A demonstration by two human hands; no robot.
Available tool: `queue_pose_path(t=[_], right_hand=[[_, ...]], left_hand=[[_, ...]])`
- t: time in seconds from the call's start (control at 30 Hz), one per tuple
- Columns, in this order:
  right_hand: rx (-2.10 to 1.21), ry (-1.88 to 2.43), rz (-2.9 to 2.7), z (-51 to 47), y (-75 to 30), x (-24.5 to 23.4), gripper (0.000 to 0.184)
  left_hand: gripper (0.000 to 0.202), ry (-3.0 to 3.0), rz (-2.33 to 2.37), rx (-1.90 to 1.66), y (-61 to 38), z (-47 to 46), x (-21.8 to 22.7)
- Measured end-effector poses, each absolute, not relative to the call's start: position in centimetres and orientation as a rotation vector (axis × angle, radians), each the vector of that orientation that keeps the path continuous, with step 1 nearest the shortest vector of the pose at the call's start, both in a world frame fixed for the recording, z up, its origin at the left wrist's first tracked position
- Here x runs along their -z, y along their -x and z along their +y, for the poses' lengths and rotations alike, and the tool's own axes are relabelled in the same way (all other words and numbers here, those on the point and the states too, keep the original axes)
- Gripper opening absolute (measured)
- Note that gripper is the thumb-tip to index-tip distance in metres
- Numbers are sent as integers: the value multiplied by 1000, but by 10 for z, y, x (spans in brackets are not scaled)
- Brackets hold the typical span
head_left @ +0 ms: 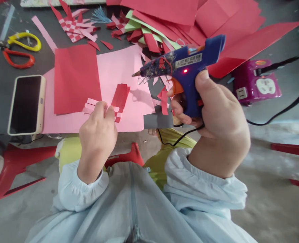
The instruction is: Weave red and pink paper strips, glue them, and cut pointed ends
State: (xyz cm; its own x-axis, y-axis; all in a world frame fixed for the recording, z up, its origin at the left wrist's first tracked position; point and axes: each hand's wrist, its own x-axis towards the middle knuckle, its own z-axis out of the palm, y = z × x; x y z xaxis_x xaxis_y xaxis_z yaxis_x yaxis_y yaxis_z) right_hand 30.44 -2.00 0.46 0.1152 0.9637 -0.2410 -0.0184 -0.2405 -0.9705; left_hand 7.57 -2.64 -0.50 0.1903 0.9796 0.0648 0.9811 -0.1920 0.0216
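Note:
My right hand (215, 101) is wrapped round a blue hot glue gun (184, 65) with an orange trigger and a lit red light. The gun's nozzle points left, above the pink paper (124, 64). My left hand (98, 125) has its fingers pinched on a small woven piece of red and pink paper strips (120, 99). Its red strips reach up and right, its pink strips left, with a checkered patch at the fingertips. Part of the piece is hidden under my fingers. A red paper sheet (76, 77) lies just behind my left hand.
A phone (25, 104) and yellow-and-orange-handled scissors (20, 50) lie at the left. Red paper sheets (164, 13) and woven scraps (75, 27) are at the back. A purple power socket (258, 82) with black cables stands at the right. Red stools (25, 165) are below the table.

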Motion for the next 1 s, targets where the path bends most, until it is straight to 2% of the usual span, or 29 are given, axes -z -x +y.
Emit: queue_pose_path(t=[0.6, 0.77, 0.9, 1.0], right_hand=[[-1363, 1429, -1032, -17, -302, -8, 44], [-1359, 1458, -1029, -16, -295, -15, 48], [-1359, 1452, -1014, -16, -292, -17, 43], [-1352, 1464, -1011, -16, -294, -16, 45]], left_hand=[[30, 2447, -1828, 178, -74, -23, 11], [29, 2433, -1806, 147, -74, -25, 10], [29, 2440, -1881, 268, -70, -25, 11], [33, 2423, -1939, 459, -63, -22, 15]])
